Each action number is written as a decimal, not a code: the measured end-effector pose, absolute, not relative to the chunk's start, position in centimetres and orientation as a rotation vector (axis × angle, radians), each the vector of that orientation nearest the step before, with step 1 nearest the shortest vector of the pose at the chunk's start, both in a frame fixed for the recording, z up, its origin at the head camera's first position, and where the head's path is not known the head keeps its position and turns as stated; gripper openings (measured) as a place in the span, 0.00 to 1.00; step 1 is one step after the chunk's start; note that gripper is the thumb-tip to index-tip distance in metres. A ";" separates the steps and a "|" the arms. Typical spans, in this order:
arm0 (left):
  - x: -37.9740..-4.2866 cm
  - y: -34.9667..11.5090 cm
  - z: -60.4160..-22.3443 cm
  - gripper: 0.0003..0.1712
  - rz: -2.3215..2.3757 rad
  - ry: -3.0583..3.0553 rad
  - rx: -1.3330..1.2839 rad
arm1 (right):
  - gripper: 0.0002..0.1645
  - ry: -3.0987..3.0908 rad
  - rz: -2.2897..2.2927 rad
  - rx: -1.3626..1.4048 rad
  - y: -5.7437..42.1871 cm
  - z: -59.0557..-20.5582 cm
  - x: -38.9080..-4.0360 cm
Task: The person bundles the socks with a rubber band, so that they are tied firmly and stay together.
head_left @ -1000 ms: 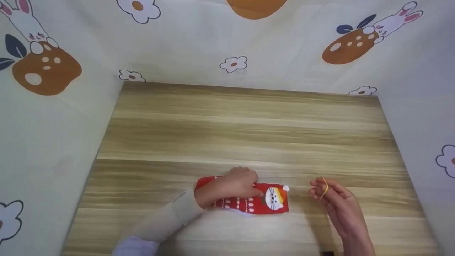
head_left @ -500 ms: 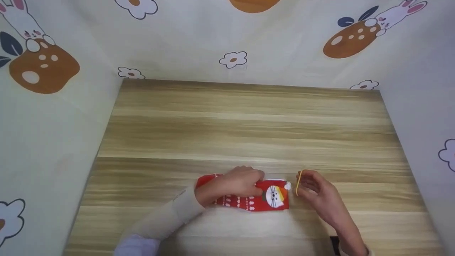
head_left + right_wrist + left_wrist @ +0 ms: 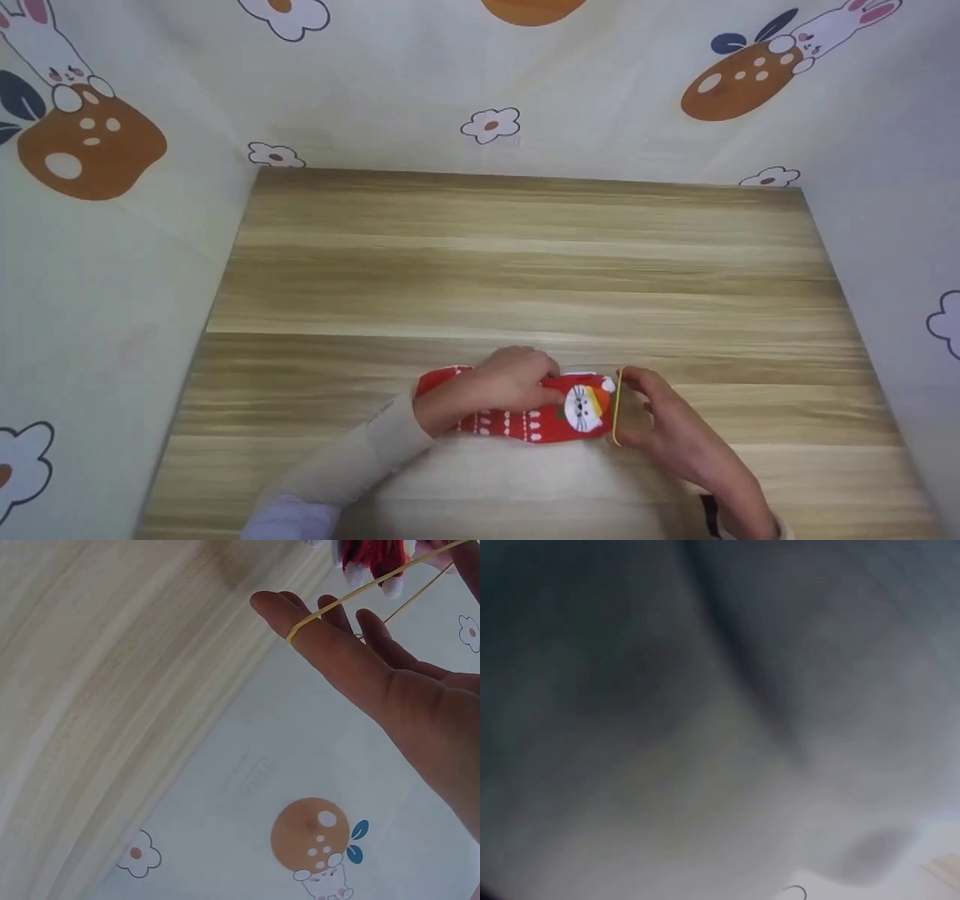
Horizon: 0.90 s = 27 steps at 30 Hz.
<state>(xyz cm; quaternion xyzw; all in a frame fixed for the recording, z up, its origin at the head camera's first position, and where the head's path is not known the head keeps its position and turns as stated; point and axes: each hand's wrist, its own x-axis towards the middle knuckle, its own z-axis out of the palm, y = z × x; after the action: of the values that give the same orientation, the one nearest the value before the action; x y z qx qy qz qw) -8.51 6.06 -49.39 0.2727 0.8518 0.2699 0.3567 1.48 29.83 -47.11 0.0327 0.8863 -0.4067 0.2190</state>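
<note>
A pair of red patterned socks [image 3: 551, 427], with a white cat in an orange hat, lies folded flat near the table's front. Across its middle, my left hand [image 3: 506, 382] grips it with curled fingers, hiding part of the pattern. My right hand [image 3: 667, 420] is at the right end, thumb and fingers spread apart. Around them a yellow rubber band [image 3: 617, 409] is stretched into a long loop, right at the socks' end. In the right wrist view the rubber band [image 3: 375, 583] runs from the index finger to the thumb, with the red sock end [image 3: 375, 562] beyond. The left wrist view is blurred.
The wood-grain table [image 3: 480, 255] reaches back to a pale wall covering [image 3: 390, 97] printed with rabbits, flowers and orange fruit. Similar covering closes off the left and right sides. A dark strap [image 3: 709, 514] is at the right wrist.
My right hand has moved left to the socks' end, and its fingers have spread, stretching the rubber band from a slack loop into a wide one. My left hand has stayed on the socks.
</note>
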 end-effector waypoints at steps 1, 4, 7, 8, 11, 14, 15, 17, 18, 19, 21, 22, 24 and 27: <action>-8.5 6.0 -49.4 0.20 0.706 2.200 0.714 | 0.50 2.453 -1.120 0.075 29.7 -47.0 1.5; -8.3 6.0 -49.4 0.19 0.714 2.225 0.748 | 0.50 2.467 -1.095 0.023 29.4 -46.8 1.4; -8.1 5.9 -49.4 0.20 0.702 2.265 0.783 | 0.51 2.508 -1.044 -0.043 28.9 -46.6 1.1; -8.0 5.9 -49.5 0.21 0.694 2.280 0.799 | 0.50 2.527 -1.027 -0.066 28.7 -46.5 1.0; -7.8 5.9 -49.4 0.21 0.693 2.304 0.865 | 0.49 2.576 -0.974 -0.150 28.0 -46.3 0.4; -7.6 5.8 -49.4 0.20 0.719 2.314 0.954 | 0.49 2.591 -0.947 -0.212 27.3 -46.1 -0.3; -7.6 5.8 -49.4 0.19 0.733 2.316 0.981 | 0.49 2.588 -0.939 -0.226 27.1 -46.0 -0.5; -7.6 5.8 -49.4 0.17 0.759 2.321 1.030 | 0.49 2.576 -0.936 -0.258 26.7 -46.0 -0.9; -7.5 5.7 -49.4 0.15 0.773 2.326 1.050 | 0.48 2.572 -0.934 -0.283 26.6 -46.0 -1.1; -7.5 5.7 -49.4 0.13 0.789 2.329 1.065 | 0.48 2.569 -0.932 -0.302 26.5 -46.0 -1.2; -7.5 5.6 -49.3 0.11 0.824 2.333 1.087 | 0.47 2.571 -0.929 -0.344 26.4 -46.2 -1.6; -7.5 5.5 -49.3 0.10 0.842 2.333 1.094 | 0.46 2.572 -0.932 -0.366 26.4 -46.3 -1.8; -7.6 5.4 -49.3 0.10 0.876 2.328 1.103 | 0.45 2.570 -0.938 -0.386 26.5 -46.6 -2.1; -7.7 5.3 -49.3 0.09 0.906 2.321 1.109 | 0.41 2.570 -0.957 -0.395 26.6 -47.2 -2.4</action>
<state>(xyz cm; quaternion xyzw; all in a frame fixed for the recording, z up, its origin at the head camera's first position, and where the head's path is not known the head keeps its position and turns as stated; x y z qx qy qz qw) -7.67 5.28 -49.26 0.3979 0.8329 0.3251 0.2055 -2.44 26.65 -47.16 -0.1403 0.9116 -0.3395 0.1845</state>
